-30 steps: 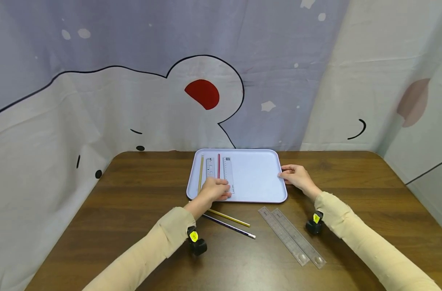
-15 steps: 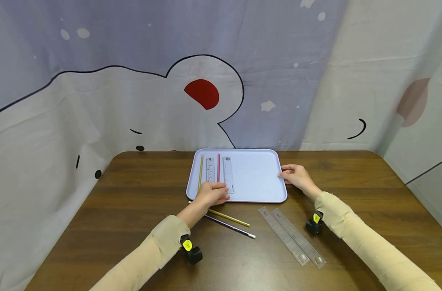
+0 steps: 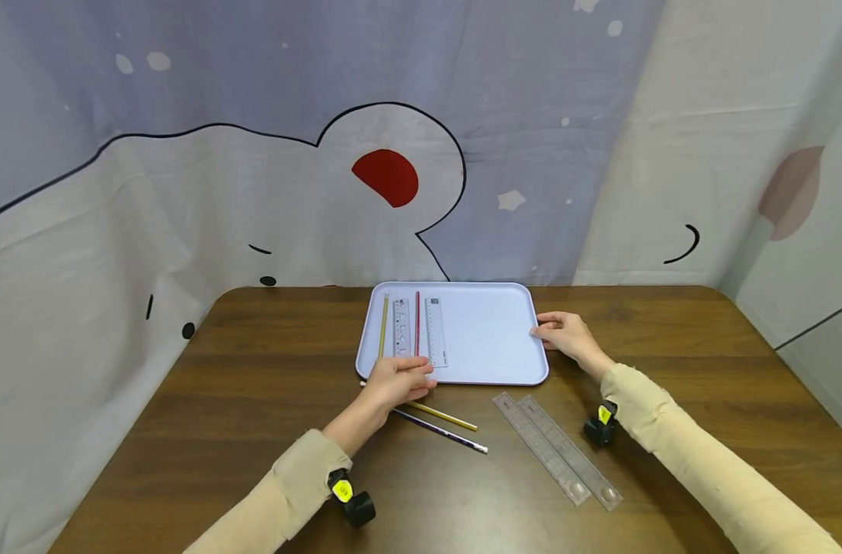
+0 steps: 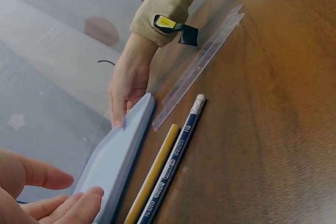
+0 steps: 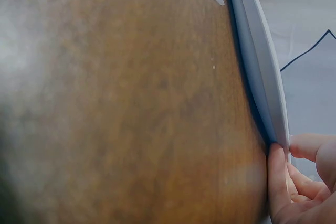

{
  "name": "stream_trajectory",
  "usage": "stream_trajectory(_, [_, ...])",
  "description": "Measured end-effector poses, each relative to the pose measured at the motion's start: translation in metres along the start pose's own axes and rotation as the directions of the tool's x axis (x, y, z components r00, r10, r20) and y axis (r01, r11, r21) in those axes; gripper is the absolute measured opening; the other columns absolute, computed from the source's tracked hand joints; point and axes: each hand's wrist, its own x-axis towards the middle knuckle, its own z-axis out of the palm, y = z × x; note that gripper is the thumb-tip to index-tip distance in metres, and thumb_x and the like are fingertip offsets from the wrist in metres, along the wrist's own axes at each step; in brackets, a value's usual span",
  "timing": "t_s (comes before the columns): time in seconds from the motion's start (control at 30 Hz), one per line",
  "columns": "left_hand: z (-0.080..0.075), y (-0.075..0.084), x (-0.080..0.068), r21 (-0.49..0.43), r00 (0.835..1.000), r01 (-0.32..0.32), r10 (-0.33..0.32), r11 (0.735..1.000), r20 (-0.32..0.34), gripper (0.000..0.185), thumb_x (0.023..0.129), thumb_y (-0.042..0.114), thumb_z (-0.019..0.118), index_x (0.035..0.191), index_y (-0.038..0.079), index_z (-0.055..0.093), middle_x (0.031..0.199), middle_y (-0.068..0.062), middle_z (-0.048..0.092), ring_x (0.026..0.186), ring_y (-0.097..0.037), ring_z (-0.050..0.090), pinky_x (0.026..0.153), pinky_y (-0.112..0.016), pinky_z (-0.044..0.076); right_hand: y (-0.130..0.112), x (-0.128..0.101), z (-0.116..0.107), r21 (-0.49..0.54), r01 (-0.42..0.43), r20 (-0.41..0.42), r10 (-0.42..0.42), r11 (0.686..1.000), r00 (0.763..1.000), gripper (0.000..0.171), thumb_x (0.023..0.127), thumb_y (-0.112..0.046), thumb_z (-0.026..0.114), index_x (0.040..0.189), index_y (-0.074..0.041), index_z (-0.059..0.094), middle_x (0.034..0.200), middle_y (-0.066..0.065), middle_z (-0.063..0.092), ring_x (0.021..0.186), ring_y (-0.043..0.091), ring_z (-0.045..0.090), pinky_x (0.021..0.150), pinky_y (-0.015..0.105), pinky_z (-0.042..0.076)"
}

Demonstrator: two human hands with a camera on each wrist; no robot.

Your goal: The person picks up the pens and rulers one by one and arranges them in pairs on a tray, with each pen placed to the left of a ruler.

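Observation:
A white tray (image 3: 490, 338) lies at the back of the table. On its left part are a yellow pencil (image 3: 383, 327), a clear ruler (image 3: 401, 327), a red pencil (image 3: 417, 323) and a second clear ruler (image 3: 435, 331). My left hand (image 3: 396, 381) hovers at the tray's front edge, thumb and fingers apart, with nothing between them. Under it, another yellow pencil (image 4: 152, 174) and a dark blue pencil (image 4: 173, 163) with a white eraser end lie on the table. My right hand (image 3: 565, 336) pinches the tray's right rim, thumb on top and fingers beneath, as the right wrist view shows.
Two more clear rulers (image 3: 542, 446) lie slanted side by side on the wooden table (image 3: 268, 346), in front of the tray. Behind the table hangs a printed curtain (image 3: 532, 115).
My left hand has drawn back toward me from over the tray, uncovering more of the rulers and red pencil. The right hand stays at the tray's rim.

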Motion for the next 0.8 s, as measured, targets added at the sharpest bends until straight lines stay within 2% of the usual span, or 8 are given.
stream_trajectory(0.47, [-0.004, -0.009, -0.02, -0.072, 0.999, 0.026, -0.023, 0.997, 0.043, 0.045, 0.088, -0.009, 0.055, 0.132, -0.013, 0.048, 0.13, -0.03, 0.056, 0.098, -0.023, 0.069, 0.09, -0.033, 0.057, 0.001, -0.001, 0.001, -0.021, -0.003, 0.0, 0.003, 1.0, 1.0, 0.047, 0.092, -0.009, 0.062, 0.13, 0.014, 0.048, 0.11, 0.024, 0.063, 0.072, -0.001, 0.059, 0.067, 0.016, 0.058])
stream_trajectory(0.8, [-0.013, -0.022, -0.039, -0.133, 0.993, 0.036, -0.02, 0.99, 0.12, 0.05, 0.087, -0.007, 0.054, 0.135, -0.015, 0.043, 0.135, -0.033, 0.048, 0.096, -0.014, 0.068, 0.09, -0.029, 0.057, 0.0, -0.001, 0.0, -0.021, 0.0, -0.006, 0.0, 1.0, 1.0, 0.047, 0.092, -0.009, 0.063, 0.13, 0.014, 0.048, 0.11, 0.024, 0.064, 0.072, -0.001, 0.059, 0.067, 0.016, 0.058])
